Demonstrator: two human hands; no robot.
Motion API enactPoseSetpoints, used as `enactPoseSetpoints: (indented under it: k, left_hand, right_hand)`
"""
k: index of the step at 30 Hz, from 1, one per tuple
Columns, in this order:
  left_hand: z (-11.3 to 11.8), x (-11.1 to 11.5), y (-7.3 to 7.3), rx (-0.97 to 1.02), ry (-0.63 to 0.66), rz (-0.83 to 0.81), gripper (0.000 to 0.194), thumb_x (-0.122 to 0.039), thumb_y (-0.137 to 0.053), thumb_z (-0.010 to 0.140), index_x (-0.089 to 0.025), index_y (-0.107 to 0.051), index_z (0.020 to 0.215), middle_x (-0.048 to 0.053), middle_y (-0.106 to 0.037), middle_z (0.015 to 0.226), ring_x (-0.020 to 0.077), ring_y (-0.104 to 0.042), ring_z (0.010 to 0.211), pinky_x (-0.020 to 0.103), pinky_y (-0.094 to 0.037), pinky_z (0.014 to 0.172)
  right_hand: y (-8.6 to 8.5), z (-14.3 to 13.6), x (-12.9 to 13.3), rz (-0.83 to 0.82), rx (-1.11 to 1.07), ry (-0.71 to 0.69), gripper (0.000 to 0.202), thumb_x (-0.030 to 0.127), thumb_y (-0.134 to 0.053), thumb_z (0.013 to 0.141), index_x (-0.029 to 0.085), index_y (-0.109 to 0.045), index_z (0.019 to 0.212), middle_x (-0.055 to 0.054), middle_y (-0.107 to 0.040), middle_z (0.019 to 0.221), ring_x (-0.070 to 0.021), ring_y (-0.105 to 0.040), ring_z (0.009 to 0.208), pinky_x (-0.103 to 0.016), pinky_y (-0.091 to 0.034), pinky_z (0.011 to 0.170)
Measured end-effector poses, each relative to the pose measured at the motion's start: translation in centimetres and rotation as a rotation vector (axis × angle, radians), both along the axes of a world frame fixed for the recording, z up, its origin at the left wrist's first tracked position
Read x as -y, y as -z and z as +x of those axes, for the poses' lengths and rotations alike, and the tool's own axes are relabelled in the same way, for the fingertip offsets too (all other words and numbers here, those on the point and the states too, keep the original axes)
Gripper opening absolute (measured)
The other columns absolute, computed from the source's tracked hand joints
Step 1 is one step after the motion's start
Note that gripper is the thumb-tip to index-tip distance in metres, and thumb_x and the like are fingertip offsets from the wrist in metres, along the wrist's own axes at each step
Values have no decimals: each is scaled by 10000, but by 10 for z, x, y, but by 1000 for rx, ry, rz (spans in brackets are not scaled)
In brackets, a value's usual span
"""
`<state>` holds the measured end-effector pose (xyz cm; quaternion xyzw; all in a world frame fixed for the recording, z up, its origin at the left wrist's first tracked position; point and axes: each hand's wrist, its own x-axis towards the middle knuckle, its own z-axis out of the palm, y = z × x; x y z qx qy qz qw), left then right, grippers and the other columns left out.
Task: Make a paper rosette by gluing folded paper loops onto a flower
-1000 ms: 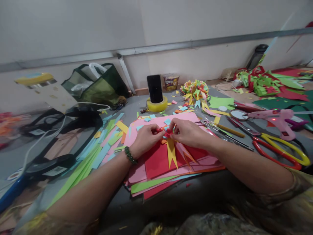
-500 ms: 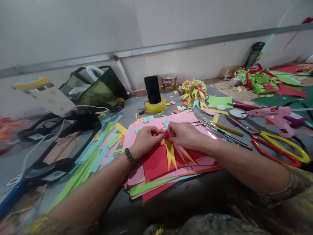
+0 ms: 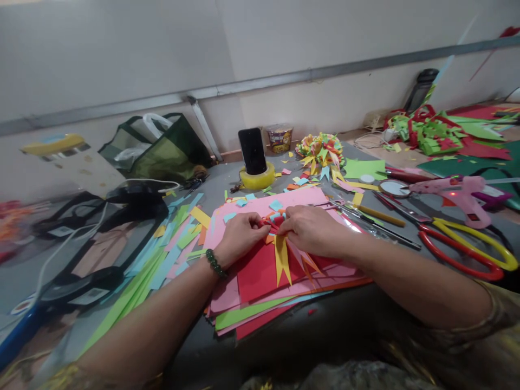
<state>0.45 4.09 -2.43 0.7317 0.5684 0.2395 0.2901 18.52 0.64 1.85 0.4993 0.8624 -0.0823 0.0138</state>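
My left hand [image 3: 240,237], with a green bead bracelet [image 3: 215,264] at the wrist, pinches the left side of a small red paper piece. From the right, my right hand [image 3: 312,230] has its fingers closed at the top of a yellow paper strip [image 3: 282,261] with a notched end, part of the same paper piece. Pink and orange notched tails [image 3: 306,261] hang beside the yellow one. My fingers hide much of the red part. Beneath lies a red sheet [image 3: 255,276] on a stack of pink, green and blue paper [image 3: 227,300].
Behind stand a phone [image 3: 252,151] on a yellow tape roll [image 3: 258,177] and a snack cup [image 3: 280,138]. A paper-strip ball [image 3: 320,149] sits near them. Scissors [image 3: 463,249], a pink glue gun [image 3: 459,192] and tweezers [image 3: 376,225] lie right; green paper strips [image 3: 134,295] lie left.
My right hand has shifted slightly down and its fingers have moved from the red part to the top of the yellow strip. My left hand has barely moved.
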Motion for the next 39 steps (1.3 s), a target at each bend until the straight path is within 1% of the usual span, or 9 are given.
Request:
enactPoseSetpoints:
  k: [5, 8, 12, 15, 18, 20, 23, 29, 39]
  left_hand:
    - [1, 2, -3, -17, -2, -8, 154, -337, -583, 668, -217, -530, 587, -29, -567, 568, 149, -502, 578, 276, -347, 566]
    - [-2, 4, -7, 55, -39, 16, 146, -322, -615, 629, -225, -511, 660, -48, -539, 588, 151, -500, 587, 270, -362, 564]
    - [-12, 10, -14, 158, -105, 188, 120, -257, -552, 640, -229, -522, 753, -53, -505, 621, 155, -511, 604, 280, -422, 602]
    - [-14, 23, -19, -16, 56, 345, 148, -238, -524, 681, -220, -645, 764, -15, -579, 632, 172, -543, 639, 317, -434, 692]
    - [-8, 38, -20, -334, 289, 348, 224, -238, -529, 730, -229, -745, 790, 23, -652, 611, 189, -555, 614, 359, -388, 707]
    - [-3, 46, -20, -499, 362, 347, 235, -226, -528, 749, -228, -760, 782, 47, -682, 622, 209, -578, 624, 378, -358, 700]
    - [1, 50, -19, -605, 383, 331, 258, -209, -523, 770, -226, -773, 831, 67, -723, 683, 234, -618, 665, 384, -337, 691]
    - [1, 49, -19, -635, 393, 294, 303, -201, -522, 797, -225, -778, 958, 74, -772, 819, 266, -662, 765, 400, -352, 723]
    - [2, 52, -18, -640, 375, 303, 287, -214, -532, 826, -223, -765, 994, 67, -759, 847, 269, -658, 819, 406, -394, 768]
  right_hand:
    - [3, 1, -3, -4, -6, -24, 424, 119, -473, 917, 298, -789, 1136, -101, -687, 995, -233, -641, 952, -290, -359, 652]
    - [5, 3, -5, -13, -18, -22, 406, 119, -506, 898, 295, -789, 1131, -93, -687, 1006, -222, -644, 930, -285, -352, 646]
    - [7, 3, -6, -10, -33, -12, 392, 104, -547, 859, 283, -796, 1103, -85, -690, 992, -222, -643, 919, -283, -347, 642]
    - [7, 4, -6, -11, -40, -4, 413, 88, -539, 860, 291, -791, 1116, -84, -686, 990, -219, -644, 920, -284, -348, 643]
    - [6, 5, -6, -16, -52, -11, 407, 98, -524, 889, 301, -785, 1126, -84, -674, 995, -217, -642, 923, -286, -352, 656]
    - [7, 6, -6, -17, -56, -17, 394, 110, -518, 903, 305, -787, 1113, -85, -663, 994, -219, -638, 915, -289, -351, 659]
    - [11, 8, -9, -14, -60, -39, 390, 108, -520, 903, 306, -790, 1105, -89, -650, 987, -227, -629, 917, -293, -352, 666]
    - [20, 13, -16, 17, -81, -107, 379, 117, -525, 916, 302, -788, 1116, -95, -644, 990, -232, -614, 928, -299, -348, 683]
    - [14, 12, -16, -5, -99, -57, 354, 67, -549, 890, 247, -784, 1084, -84, -675, 1006, -203, -628, 901, -279, -363, 694]
